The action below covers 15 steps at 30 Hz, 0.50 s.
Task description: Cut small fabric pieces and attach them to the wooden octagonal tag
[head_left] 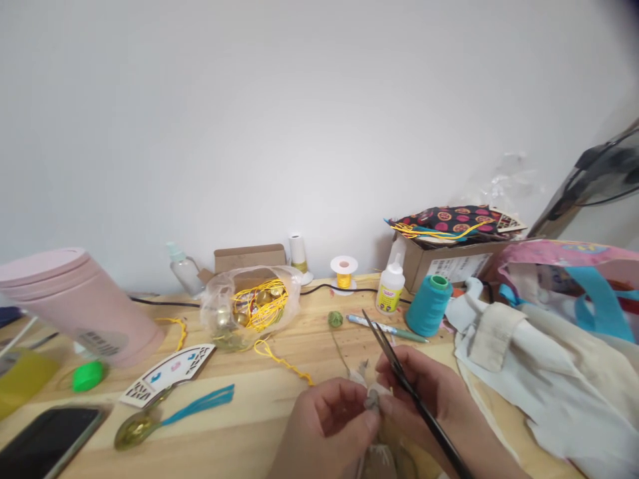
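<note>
Near the bottom centre, my left hand pinches a small grey-green piece between thumb and fingers. On its right, my right hand is closed, its fingertips at the same piece, with long dark tweezers or scissors held across it, tips pointing up and left. A thin green thread runs from a small green ball down towards my hands. Under the hands lies some brownish material, partly hidden and blurred.
Behind the hands are a pen, a glue bottle, a teal thread cone and a yellow spool. White cloth lies right. Left are a bag of yellow cords, a fan-shaped card, a phone and a pink tumbler.
</note>
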{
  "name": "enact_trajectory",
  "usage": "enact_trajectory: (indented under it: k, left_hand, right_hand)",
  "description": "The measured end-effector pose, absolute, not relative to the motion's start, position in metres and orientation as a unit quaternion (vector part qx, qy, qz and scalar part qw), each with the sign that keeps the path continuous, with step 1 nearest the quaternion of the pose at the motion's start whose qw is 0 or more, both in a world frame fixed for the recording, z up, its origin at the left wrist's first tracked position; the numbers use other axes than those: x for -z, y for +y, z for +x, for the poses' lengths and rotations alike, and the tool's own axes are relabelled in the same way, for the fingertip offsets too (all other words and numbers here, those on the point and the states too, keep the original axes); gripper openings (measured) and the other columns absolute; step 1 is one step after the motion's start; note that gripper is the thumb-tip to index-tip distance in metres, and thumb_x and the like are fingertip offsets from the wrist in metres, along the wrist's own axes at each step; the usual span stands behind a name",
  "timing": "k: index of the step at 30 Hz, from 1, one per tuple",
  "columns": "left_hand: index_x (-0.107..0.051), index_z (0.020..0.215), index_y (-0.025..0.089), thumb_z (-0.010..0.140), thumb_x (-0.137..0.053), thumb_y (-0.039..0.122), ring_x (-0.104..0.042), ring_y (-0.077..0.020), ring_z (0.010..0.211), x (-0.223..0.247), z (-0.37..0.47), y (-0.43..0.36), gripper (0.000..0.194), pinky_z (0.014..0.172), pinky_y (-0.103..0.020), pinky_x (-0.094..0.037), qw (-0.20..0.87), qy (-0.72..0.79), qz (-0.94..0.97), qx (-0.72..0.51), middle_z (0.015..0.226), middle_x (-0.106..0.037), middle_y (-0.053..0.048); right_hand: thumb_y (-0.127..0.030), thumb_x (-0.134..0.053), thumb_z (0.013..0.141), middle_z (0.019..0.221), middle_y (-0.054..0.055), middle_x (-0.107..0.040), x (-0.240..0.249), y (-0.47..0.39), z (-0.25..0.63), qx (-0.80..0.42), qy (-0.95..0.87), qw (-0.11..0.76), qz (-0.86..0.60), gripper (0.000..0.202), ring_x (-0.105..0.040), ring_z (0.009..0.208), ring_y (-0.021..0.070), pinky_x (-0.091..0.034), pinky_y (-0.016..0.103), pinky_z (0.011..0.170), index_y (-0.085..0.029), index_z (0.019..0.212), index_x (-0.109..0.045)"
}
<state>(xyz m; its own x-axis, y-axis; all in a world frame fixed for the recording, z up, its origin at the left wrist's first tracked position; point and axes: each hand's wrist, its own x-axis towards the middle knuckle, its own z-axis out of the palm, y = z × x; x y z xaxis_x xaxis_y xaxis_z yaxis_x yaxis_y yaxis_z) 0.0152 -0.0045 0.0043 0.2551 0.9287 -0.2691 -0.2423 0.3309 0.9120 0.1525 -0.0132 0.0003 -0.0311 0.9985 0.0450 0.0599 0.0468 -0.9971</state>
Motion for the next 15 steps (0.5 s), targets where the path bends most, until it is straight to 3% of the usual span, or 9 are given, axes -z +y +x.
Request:
enact_trajectory:
  k: [10, 15]
  left_hand:
    - [-0.068, 0.054, 0.012, 0.053, -0.075, 0.024, -0.057, -0.011, 0.054, -0.005, 0.014, -0.001, 0.013, 0.054, -0.018, -0.043, 0.66, 0.481, 0.396, -0.421, 0.054, -0.068, -0.002]
    - [-0.066, 0.061, 0.014, 0.057, -0.073, 0.027, -0.054, -0.0089, 0.048, -0.002, 0.002, 0.004, 0.015, 0.049, -0.018, -0.039, 0.662, 0.505, 0.342, -0.436, 0.053, -0.066, 0.0]
  right_hand:
    - [-0.03, -0.067, 0.065, 0.066, -0.002, -0.052, 0.0, -0.015, 0.148, -0.48, -0.517, 0.51, -0.492, 0.024, -0.046, 0.056, 0.0115, -0.037, 0.023, 0.052, -0.018, 0.081, -0.054]
    - [-0.064, -0.052, 0.066, 0.062, -0.002, -0.048, -0.004, -0.018, 0.162, -0.535, -0.563, 0.437, -0.453, 0.054, -0.039, 0.049, 0.0098, -0.033, 0.021, 0.044, -0.016, 0.092, -0.054]
